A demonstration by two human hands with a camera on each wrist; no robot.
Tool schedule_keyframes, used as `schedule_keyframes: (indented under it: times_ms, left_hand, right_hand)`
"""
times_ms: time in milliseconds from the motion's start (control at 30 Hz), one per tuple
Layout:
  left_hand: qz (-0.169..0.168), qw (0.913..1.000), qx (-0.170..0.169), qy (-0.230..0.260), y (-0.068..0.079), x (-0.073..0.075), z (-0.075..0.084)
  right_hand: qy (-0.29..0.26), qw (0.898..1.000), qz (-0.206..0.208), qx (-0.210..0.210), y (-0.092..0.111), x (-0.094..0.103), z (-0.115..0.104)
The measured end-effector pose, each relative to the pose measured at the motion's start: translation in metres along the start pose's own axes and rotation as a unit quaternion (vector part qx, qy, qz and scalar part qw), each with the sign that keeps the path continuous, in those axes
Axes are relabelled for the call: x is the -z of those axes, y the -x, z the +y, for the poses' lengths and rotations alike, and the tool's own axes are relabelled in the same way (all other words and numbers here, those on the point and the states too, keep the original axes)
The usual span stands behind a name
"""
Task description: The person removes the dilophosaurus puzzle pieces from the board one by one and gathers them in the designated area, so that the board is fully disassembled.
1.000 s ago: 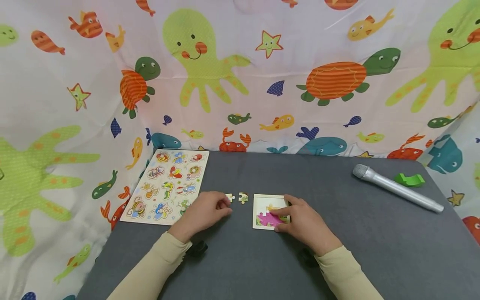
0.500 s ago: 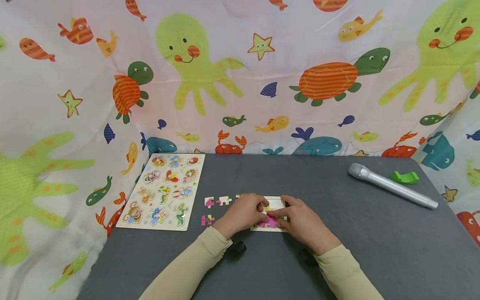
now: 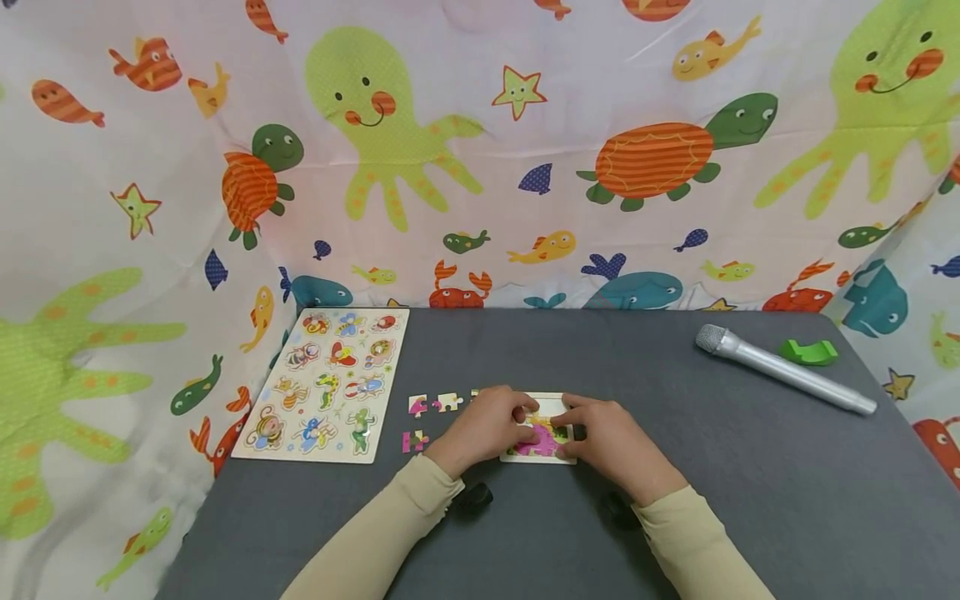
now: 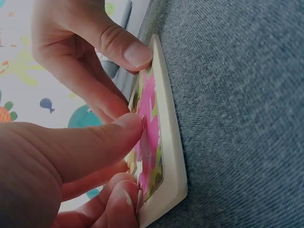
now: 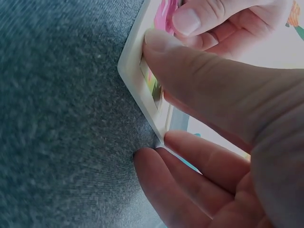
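A small square puzzle tray (image 3: pixel 540 461) with a pale rim lies on the grey table, partly filled with pink, green and yellow pieces (image 3: pixel 545 443). My left hand (image 3: pixel 483 429) is over its left side, thumb and fingers pinching a puzzle piece against the pink area; the fingers hide most of that piece. At the tray's right edge, my right hand (image 3: pixel 618 442) grips the rim. In the right wrist view its thumb (image 5: pixel 164 42) lies on the near rim (image 5: pixel 134 90), while other fingers touch the outer edge and the table.
Loose puzzle pieces (image 3: pixel 450 402) lie left of the tray, one partly hidden by my left hand. Farther left is a board with insect pictures (image 3: pixel 330 383). A silver microphone (image 3: pixel 783 369) and a green curved block (image 3: pixel 808 353) lie at the right. A patterned curtain (image 3: pixel 480 150) hangs behind.
My left hand has moved right from the loose pieces to the tray. My right index finger has drawn back from the pieces inside, while that hand stays at the tray's right edge.
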State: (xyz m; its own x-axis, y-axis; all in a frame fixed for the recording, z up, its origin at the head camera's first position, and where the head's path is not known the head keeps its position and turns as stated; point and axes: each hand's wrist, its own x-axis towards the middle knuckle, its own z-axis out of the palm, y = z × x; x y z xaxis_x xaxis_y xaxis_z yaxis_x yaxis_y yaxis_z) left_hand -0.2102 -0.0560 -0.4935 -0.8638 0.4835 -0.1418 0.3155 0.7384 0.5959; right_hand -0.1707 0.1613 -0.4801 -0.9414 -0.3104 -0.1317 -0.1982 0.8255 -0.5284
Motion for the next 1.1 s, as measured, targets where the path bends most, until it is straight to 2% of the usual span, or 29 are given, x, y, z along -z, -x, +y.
schedule_keyframes:
  times_ms: [567,867,1100]
  left_hand:
    - [0.013,0.9999,0.006,0.004,-0.0041,-0.0034,-0.0023]
    - [0.027,0.9966,-0.009,0.078,-0.0012,-0.0026,-0.0076]
    - [0.033,0.9956,-0.010,0.087,-0.0009,0.0006,-0.0080]
  right_hand:
    - [0.009,1.000,-0.008,-0.009,-0.0018,-0.0008,0.0001]
    - [0.007,1.000,-0.010,-0.013,0.0003,-0.0008,-0.0012]
    - [0.014,1.000,-0.010,-0.012,0.0007,-0.0001,-0.0022]
